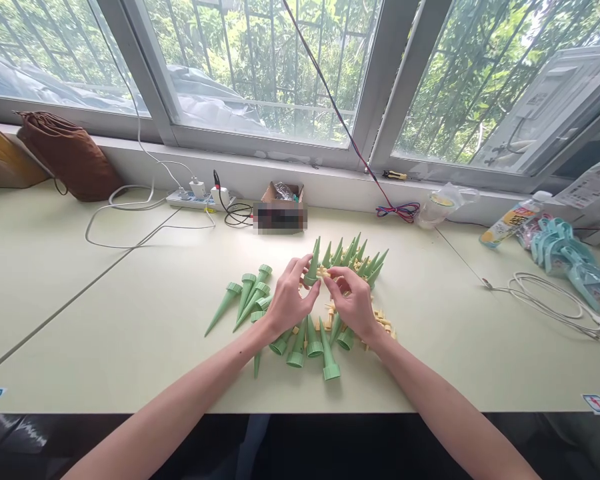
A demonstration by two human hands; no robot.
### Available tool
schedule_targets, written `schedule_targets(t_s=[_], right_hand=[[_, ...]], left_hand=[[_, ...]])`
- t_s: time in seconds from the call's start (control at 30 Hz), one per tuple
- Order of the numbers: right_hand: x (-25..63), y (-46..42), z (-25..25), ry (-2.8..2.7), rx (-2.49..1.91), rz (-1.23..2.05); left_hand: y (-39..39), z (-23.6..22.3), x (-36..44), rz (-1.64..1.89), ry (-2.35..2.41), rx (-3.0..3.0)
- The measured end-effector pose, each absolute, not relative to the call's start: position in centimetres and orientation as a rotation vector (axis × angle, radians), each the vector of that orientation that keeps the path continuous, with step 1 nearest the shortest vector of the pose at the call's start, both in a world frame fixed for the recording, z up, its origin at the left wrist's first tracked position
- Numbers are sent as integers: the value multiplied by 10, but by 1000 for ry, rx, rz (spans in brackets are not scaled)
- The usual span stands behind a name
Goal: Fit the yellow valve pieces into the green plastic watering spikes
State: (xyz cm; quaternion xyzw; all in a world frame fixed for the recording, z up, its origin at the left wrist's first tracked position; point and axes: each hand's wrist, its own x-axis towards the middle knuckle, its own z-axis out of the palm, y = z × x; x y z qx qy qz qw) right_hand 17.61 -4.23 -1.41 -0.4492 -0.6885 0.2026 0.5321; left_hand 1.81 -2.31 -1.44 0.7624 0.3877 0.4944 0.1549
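Note:
My left hand (pixel 293 290) is closed around a green plastic spike (pixel 313 265), held with its point up. Between the fingertips of my right hand (pixel 353 300) is a small pale-yellow plastic piece (pixel 323 272), close against the side of the spike; whether it is joined to it I cannot tell. Loose green spikes (pixel 223 308) with ribbed caps lie left of my hands, and more (pixel 331 357) lie in front of them. Beyond my right hand, several green spikes (pixel 353 252) stand point up in a group. Small yellow pieces (pixel 384 323) lie scattered by my right wrist.
Behind the spikes is a small cardboard box (pixel 284 193). A power strip (pixel 193 198) with cables and a brown bag (pixel 67 157) are at the back left. A bottle (pixel 515 219), light-blue plastic items (pixel 563 247) and a coiled white cable (pixel 545 297) lie to the right.

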Motion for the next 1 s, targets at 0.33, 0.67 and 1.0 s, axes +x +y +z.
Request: schedule_targets(t_s=[0.33, 0.67, 1.0], right_hand=[[177, -43, -14, -1643, -1051, 488], [178, -41, -16, -1633, -1066, 511], [178, -40, -14, -1641, -1067, 514]], left_hand=[[-24, -12, 17, 1364, 1077, 2053], [-23, -14, 17, 1386, 1097, 2084], [-23, -16, 16, 1390, 1115, 2131]])
